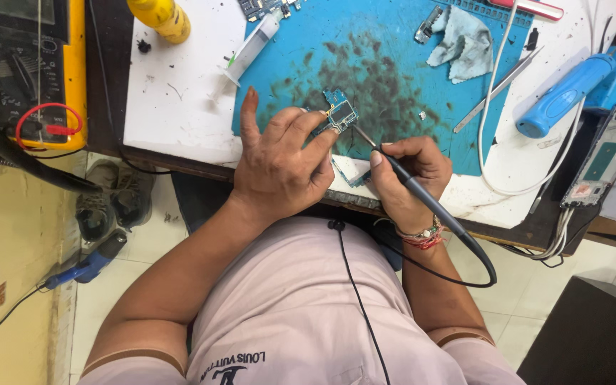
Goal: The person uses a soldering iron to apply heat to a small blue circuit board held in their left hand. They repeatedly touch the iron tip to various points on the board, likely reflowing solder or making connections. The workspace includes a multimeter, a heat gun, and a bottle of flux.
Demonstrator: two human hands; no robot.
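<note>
My left hand (279, 160) rests on the near edge of a blue work mat (393, 43), its fingertips pinning a small blue circuit board (340, 114) flat. My right hand (408, 178) grips a thin black soldering iron (415, 189) like a pen, with the metal tip touching the board's lower right corner. A black cord runs from the iron back past my wrist. Part of the board's near edge is hidden under my left fingers.
On the white bench lie a clear syringe (254, 44), a yellow bottle (162, 18), a crumpled grey cloth (465, 43), metal tweezers (493, 89), a blue-handled tool (561, 96) and an opened phone frame (604, 157). A yellow multimeter (30, 64) sits at the left.
</note>
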